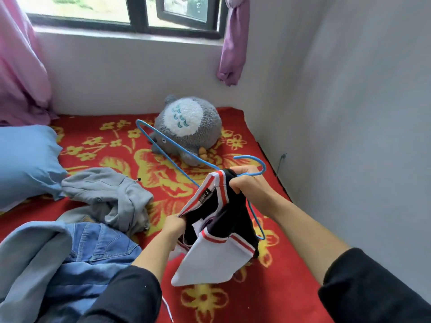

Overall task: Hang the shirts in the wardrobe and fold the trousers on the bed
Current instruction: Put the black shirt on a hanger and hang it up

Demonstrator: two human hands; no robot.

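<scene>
– While starting at the left, leaving the jeans (pixel 102 241) and the grey garment (pixel 109 194) lying on the bed (pixel 291 287), and pinching the shirt (pixel 221 213) at its lower neck edge with the left hand (pixel 173 226), fingers clamped on the striped trim.
– And over on the right?
– Gripping the upper neck edge together with the blue hanger (pixel 250 175), right hand (pixel 245 180) fingers curled tight round both. Holding the shirt up just above the bed, between the two hands.
– Doing it well how?
– Probably by keeping the neck stretched wide, sliding the lower arm of the wire down inside, then working the far arm in without straining the trim.
– Anything proving hard to make out?
– Struggling to judge the depth of wire inside the cloth. Losing the shirt's hem behind its own folds. Not seeing the wardrobe anywhere.
</scene>
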